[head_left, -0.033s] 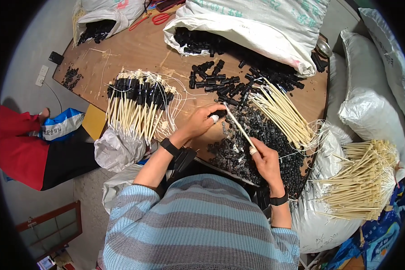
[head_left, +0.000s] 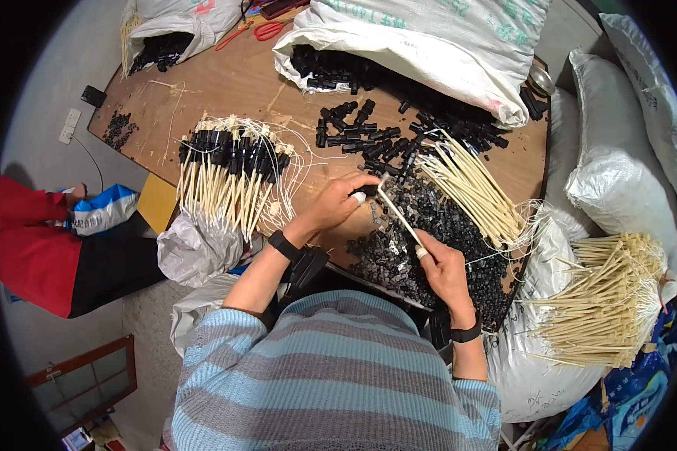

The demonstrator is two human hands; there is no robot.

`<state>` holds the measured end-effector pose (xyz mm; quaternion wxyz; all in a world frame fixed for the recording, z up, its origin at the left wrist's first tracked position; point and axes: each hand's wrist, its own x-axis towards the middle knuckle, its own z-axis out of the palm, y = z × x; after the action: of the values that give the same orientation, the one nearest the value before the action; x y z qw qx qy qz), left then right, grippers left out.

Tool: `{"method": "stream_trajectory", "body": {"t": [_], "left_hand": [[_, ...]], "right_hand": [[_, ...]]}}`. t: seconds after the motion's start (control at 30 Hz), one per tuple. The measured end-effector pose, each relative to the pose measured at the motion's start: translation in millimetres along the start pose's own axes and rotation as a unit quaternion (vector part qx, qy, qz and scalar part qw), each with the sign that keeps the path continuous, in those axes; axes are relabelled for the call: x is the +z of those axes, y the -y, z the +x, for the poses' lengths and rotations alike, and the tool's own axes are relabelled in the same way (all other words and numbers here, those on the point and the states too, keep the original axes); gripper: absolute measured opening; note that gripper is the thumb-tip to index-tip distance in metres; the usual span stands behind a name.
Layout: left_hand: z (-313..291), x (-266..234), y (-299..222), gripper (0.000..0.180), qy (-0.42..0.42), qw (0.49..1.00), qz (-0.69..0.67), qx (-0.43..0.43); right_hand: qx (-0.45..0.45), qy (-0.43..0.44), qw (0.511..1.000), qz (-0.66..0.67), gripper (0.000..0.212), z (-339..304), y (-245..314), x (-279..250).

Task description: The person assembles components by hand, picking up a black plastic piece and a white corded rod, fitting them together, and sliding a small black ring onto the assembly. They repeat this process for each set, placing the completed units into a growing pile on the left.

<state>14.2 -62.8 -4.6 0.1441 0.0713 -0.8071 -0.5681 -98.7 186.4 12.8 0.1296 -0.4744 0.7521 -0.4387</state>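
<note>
My left hand, with white wrapping on a finger, grips a black plastic fitting, mostly covered by the fingers. Between the closed fingers of my right hand is a thin pale tube, slanting up and left. Its whitish tip is by the fitting; I cannot tell whether it is inserted. Below the tube spreads a pile of small black and clear parts. More black fittings lie beyond my hands. A bundle of pale tubes rests at the right.
Left on the wooden table are pale tubes bearing black fittings, with trailing white strings. A white sack spills fittings at the back, near red scissors. More tubes top a sack at right. Another person is at left.
The tube's far end has shifted slightly right and down beside the left hand. Both hands stay almost in place. The other person's hand and blue-white bag have moved slightly.
</note>
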Motion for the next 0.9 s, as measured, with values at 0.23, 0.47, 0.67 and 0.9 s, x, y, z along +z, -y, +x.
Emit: {"method": "stream_trajectory", "body": {"t": [0.23, 0.47, 0.67, 0.9], "left_hand": [[1, 20, -14, 0.032, 0.093, 0.972, 0.163, 0.139], [-8, 41, -71, 0.033, 0.051, 0.928, 0.323, 0.179], [-22, 2, -26, 0.021, -0.093, 0.954, 0.283, 0.026], [-15, 55, -24, 0.031, -0.083, 0.986, -0.047, -0.135]], "right_hand": [[-0.031, 0.113, 0.955, -0.272, 0.05, 14, 35, -7], [0.109, 0.024, 0.976, -0.189, 0.051, 16, 23, -11], [0.095, -0.092, 0.799, 0.586, 0.015, 5, -13, -37], [-0.006, 0.053, 0.98, -0.193, 0.025, 24, 32, 30]]}}
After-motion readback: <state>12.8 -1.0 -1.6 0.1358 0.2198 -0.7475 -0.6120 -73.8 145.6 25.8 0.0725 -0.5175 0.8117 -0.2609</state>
